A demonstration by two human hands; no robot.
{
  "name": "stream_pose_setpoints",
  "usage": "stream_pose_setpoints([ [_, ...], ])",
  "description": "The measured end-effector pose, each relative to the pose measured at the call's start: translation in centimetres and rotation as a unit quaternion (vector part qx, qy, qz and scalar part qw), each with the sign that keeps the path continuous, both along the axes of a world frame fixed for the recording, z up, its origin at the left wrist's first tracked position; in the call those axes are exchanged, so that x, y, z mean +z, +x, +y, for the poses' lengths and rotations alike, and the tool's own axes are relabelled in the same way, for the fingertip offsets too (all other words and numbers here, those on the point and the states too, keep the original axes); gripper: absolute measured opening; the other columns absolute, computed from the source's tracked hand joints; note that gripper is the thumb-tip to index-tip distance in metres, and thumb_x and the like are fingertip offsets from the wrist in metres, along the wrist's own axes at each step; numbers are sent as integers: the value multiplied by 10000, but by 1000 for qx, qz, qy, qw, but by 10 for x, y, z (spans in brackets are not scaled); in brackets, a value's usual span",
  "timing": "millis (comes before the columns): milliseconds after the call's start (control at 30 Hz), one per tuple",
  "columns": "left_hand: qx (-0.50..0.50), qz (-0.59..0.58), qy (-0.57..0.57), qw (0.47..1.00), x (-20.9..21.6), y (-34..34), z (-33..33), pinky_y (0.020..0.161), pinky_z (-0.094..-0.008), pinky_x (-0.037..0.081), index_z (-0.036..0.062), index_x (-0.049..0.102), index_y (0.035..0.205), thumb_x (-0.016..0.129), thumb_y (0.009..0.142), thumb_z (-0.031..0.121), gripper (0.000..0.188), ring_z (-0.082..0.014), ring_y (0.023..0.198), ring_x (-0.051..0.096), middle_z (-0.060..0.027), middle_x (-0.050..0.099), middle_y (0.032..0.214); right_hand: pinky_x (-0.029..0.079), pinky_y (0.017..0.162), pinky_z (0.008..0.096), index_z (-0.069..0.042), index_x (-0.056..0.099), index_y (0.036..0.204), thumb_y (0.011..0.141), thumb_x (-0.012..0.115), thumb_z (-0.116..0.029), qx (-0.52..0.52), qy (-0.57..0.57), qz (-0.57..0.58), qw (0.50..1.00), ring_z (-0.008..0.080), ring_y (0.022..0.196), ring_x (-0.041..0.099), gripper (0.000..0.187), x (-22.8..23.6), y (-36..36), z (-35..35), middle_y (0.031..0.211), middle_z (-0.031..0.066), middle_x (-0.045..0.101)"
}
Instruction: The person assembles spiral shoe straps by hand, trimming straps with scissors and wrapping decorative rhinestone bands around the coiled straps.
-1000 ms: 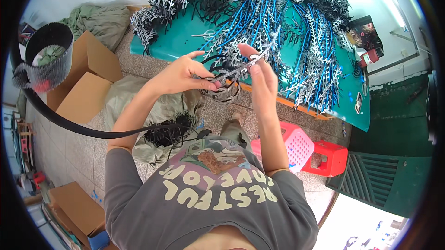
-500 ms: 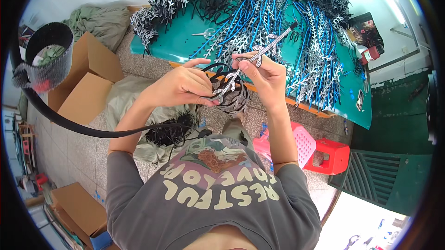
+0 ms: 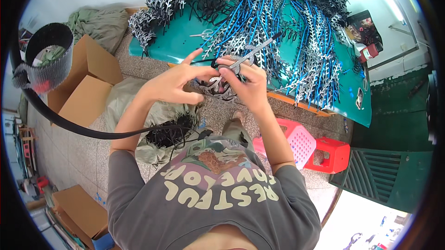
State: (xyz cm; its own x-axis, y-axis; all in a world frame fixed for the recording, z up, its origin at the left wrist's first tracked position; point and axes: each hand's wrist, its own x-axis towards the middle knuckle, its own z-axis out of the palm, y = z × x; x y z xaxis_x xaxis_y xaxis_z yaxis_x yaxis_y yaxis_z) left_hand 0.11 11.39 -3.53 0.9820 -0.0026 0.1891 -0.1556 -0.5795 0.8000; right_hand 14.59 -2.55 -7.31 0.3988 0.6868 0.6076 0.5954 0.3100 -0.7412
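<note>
A long black strip set with glittering rhinestones and leaf-shaped loops, a rhinestone leaf strip, is pinched between the thumb and fingers of my right hand. One end sticks out up and to the right over the table, and the rest hangs below the hands in dark, sparkling coils. To the left, my left hand has its fingers spread, with thumb and forefinger wide apart. One fingertip lies against the strip beside my right thumb. Part of the strip is hidden behind the fingers.
The green table bears heaps of similar silver-and-black strips, blue-edged ones, and scissors. Pink and red plastic stools stand at right. A cardboard box and a sack holding black pieces are at left.
My right hand has moved left and slightly down with the strip, bringing the coils along. My left fingers have loosened from their pinch on the strip and spread apart.
</note>
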Motion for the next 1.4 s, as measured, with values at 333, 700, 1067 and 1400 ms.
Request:
stream_pose_setpoints([
  [333,77,-75,38,994,-19,-1,-8,1054,-456,136,85,650,884,627,786,166,128,-129,761,619,-9,665,804,412,830,326,11,580,965,748,665,-71,109,21,233,966,213,952,539,247,7,8,-16,997,122,584],
  [700,59,-138,-11,989,-16,-7,-10,987,-420,271,66,659,824,680,729,110,107,-149,764,621,-18,662,766,451,763,293,31,627,813,779,610,13,123,61,230,963,180,865,577,42,27,15,-10,927,124,619],
  [1067,68,-118,-38,990,-16,-11,-4,886,-324,335,69,671,826,692,719,108,116,-109,715,616,-11,674,759,453,773,361,9,642,804,734,634,13,136,91,81,983,241,839,592,70,34,19,-10,848,120,656],
  [1400,33,-157,-12,987,-10,-14,-11,844,-319,352,68,660,806,687,715,108,104,-120,713,615,-5,670,757,460,741,304,25,651,833,766,619,7,129,70,148,978,192,814,591,77,29,16,-4,870,118,643],
])
